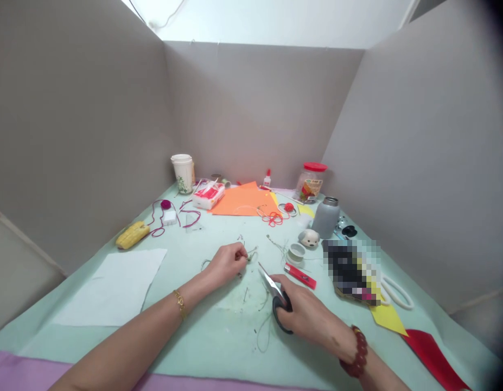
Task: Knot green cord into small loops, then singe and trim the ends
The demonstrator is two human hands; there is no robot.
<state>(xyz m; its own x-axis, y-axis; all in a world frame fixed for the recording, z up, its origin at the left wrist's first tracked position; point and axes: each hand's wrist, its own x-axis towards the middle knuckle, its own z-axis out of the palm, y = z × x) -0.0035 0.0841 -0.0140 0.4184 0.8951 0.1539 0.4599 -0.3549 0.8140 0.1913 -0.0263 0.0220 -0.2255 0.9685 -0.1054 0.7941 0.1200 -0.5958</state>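
Note:
My left hand (229,260) is closed in a pinch on a thin greenish cord (252,254), whose short end sticks out past the fingertips. In my right hand (302,307) is a pair of scissors (275,290) with black handles, the blades pointing up and left toward the cord but apart from it. Snipped bits of cord are scattered on the table between the hands. Just beyond the right hand lie a red lighter (300,276) and a spool of greenish thread (295,253). Part of the cord is hidden by my left hand.
A white sheet (113,288) and a yellow corn-shaped object (132,235) lie left. Behind are a tissue pack (208,195), orange paper (239,201), paper cups (183,174) and a jar (310,182). A grey bottle (326,218) and dog-faced object (309,238) stand right. Grey panels surround the table.

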